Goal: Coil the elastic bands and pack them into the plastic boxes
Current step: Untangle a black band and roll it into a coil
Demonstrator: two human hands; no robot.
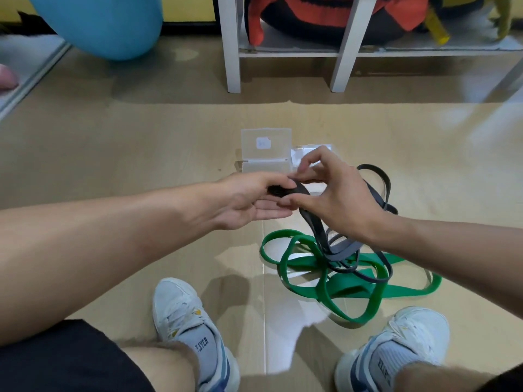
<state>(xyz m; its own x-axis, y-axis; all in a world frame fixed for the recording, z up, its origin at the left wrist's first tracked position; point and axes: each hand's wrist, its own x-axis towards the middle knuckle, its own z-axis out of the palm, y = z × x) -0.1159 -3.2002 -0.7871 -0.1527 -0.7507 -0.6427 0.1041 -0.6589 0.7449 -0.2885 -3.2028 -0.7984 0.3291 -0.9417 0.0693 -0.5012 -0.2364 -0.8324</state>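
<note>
a pale wooden floor (pixel 141 142) fills the view. nearest, two white sneakers stand apart on it, the left sneaker (pixel 181 315) above a grey sock reading "player"; the lettering on the sock in the right sneaker (pixel 410 335) is too small to read. between the shoes and beyond, a green elastic band (pixel 334 290) lies in loose loops, with a dark grey elastic band (pixel 339 250) tangled over it and rising to the hands. the left hand (pixel 249 202) pinches a small started coil of the grey band between thumb and fingers; the right hand (pixel 334 193) pinches the band just beside it. behind them an open clear plastic box (pixel 266 148) carries a blurred label, a second clear box (pixel 305 154) touching it. farther off stand a white shelf (pixel 232 52) and a blue ball (pixel 107 24).
</note>
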